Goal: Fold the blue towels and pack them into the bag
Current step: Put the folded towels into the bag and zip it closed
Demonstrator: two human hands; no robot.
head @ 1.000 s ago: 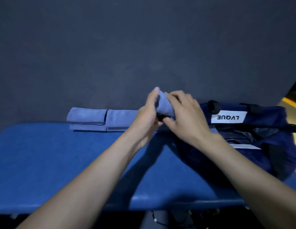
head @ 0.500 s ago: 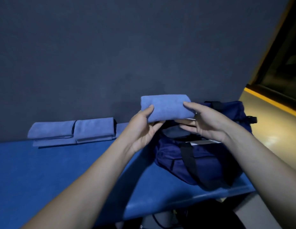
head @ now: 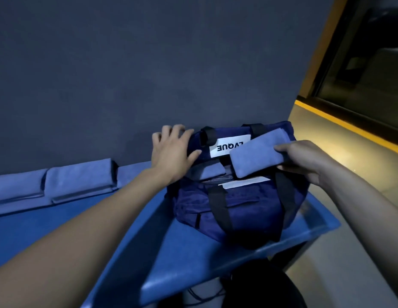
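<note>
A dark blue bag [head: 242,210] with black straps and a white label stands on the right part of the blue table [head: 60,230]. My right hand [head: 304,158] pinches a folded light-blue towel [head: 258,154] and holds it just above the bag's open top. My left hand [head: 171,150] rests with spread fingers on the bag's far left rim. Another folded towel [head: 210,171] shows inside the opening. Two folded towels [head: 80,178] lie in a row along the wall at the left.
A dark wall stands right behind the table. The table's right edge ends just past the bag, with grey floor and a yellow-edged step beyond. A dark object and cables sit under the table's front edge.
My left hand let go of the folded towel and moved onto the bag's left rim. My right hand now holds the towel alone, lower over the opening. The view has swung right.
</note>
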